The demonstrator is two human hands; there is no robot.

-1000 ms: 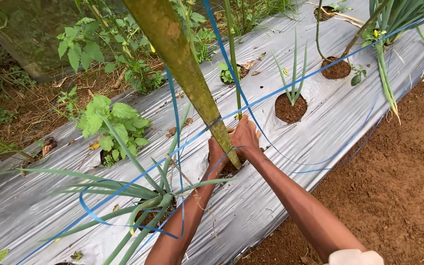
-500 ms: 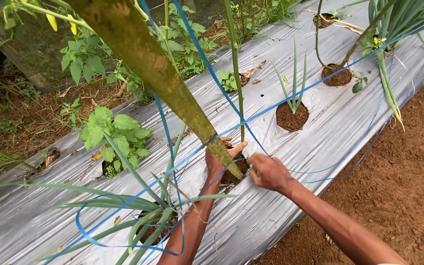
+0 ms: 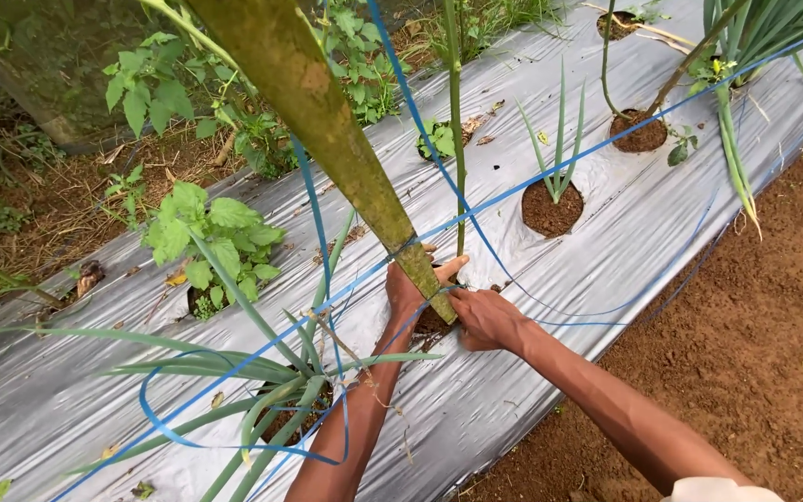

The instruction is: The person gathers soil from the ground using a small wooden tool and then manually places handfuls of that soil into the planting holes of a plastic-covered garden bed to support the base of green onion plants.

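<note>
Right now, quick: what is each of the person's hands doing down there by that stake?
Left hand: fingers open, pressed against the foot of the green stake.
Right hand: curled beside the stake's foot, touching blue string; grip cannot be told.

From my remote seat, the green stake (image 3: 327, 121) runs out past the top edge, its upper end unseen. Its foot is hidden behind my left hand (image 3: 411, 290) and right hand (image 3: 485, 319), so I cannot tell what either grip closes on. The blue strap (image 3: 234, 442) leaves the frame at lower left and upper right.
</note>
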